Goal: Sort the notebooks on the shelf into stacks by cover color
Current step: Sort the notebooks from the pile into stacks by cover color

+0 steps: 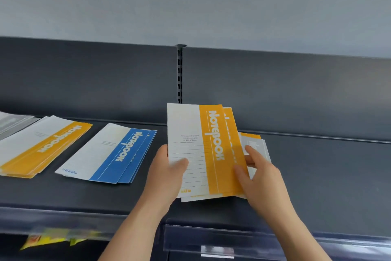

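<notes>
A fanned bunch of notebooks is held above the dark shelf point(317, 176). The front one is an orange-and-white notebook point(203, 146); a second orange one peeks out behind it, and a grey notebook point(254, 144) shows at the right. My left hand point(169, 172) grips the bunch at its lower left edge, thumb on the white cover. My right hand point(260, 174) pinches the orange cover's right edge, fingers spread among the notebooks. On the shelf to the left lie an orange stack point(42, 146) and a blue stack point(114, 153).
A grey stack point(12, 121) is partly cut off at the far left. The shelf's dark back panel point(275, 91) has a slotted upright in the middle. Price-tag rails point(211, 237) line the front edge, with yellow packets point(46, 239) on the shelf below.
</notes>
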The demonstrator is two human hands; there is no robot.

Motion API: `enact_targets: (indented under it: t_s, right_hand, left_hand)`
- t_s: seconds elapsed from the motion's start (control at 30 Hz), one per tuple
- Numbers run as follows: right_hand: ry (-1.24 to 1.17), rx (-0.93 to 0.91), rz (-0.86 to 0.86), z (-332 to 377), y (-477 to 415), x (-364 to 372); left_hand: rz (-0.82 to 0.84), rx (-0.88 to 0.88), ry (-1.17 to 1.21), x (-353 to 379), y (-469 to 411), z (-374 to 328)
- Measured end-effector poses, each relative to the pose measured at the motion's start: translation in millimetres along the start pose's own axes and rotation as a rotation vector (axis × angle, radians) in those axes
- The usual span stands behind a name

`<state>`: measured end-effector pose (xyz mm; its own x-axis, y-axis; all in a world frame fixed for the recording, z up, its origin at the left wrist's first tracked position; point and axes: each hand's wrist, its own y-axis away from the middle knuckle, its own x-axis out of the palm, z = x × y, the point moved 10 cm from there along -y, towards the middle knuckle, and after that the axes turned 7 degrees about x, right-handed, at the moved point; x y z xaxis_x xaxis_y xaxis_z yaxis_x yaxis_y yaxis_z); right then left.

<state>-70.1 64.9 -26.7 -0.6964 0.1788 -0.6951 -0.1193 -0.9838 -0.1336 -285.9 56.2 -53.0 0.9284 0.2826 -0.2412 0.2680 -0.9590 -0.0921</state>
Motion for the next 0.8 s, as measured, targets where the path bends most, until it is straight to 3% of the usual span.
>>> enact_targets:
  t_s: [0.43, 0.8]
  right_hand:
    - [-0.151, -0.187, 0.079, 112, 20, 83]
    - [-0.187, -0.134, 0.112, 221, 56, 197]
  left_hand:
    - [0.142, -0.038, 0.049, -109, -1, 27]
    - [-0.043, 0.036, -0.053, -293, -18, 47]
